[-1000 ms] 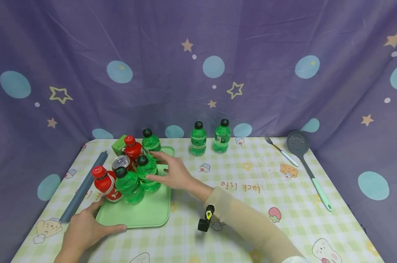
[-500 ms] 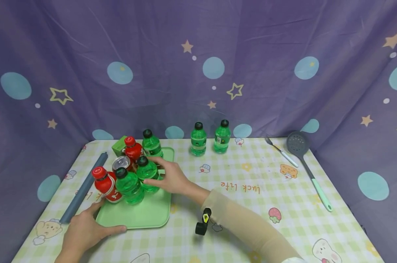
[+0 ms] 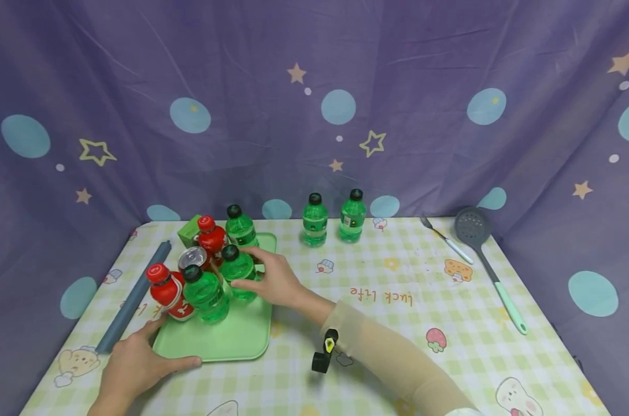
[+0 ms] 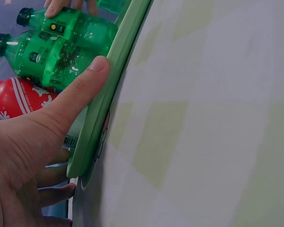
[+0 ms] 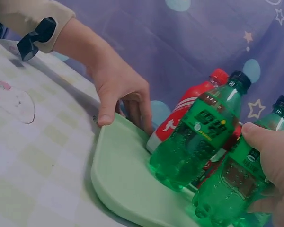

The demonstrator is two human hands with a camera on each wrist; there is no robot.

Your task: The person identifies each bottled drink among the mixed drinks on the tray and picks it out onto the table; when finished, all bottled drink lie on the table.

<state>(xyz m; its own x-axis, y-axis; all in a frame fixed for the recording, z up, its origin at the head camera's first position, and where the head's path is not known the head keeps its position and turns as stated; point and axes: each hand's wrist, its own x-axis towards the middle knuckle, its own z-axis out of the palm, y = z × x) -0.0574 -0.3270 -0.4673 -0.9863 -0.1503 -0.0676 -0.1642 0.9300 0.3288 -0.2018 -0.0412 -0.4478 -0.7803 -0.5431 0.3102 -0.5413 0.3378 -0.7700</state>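
My right hand point(image 3: 275, 280) grips a green soda bottle point(image 3: 240, 273) with a black cap, thumb on the near side and fingers behind. The bottle stands upright over the light green tray point(image 3: 221, 341). At the tray's near left corner, my left hand point(image 3: 137, 364) holds the rim; in the left wrist view its thumb point(image 4: 80, 87) lies over the edge. Also on the tray are a second green bottle point(image 3: 206, 294), a red bottle point(image 3: 170, 293), a can point(image 3: 193, 257), a farther red bottle point(image 3: 210, 236) and a green bottle point(image 3: 240, 226) at the back.
A green carton point(image 3: 188, 231) shows behind the red bottle. Two more green bottles point(image 3: 314, 222) stand at the table's back edge. A fork point(image 3: 450, 241) and a slotted skimmer point(image 3: 483, 254) lie to the right. A grey-blue rod point(image 3: 134, 300) lies left of the tray.
My right hand has closed round the green bottle and shifted it slightly right and back, away from the near green bottle. My left hand has stayed at the tray corner.
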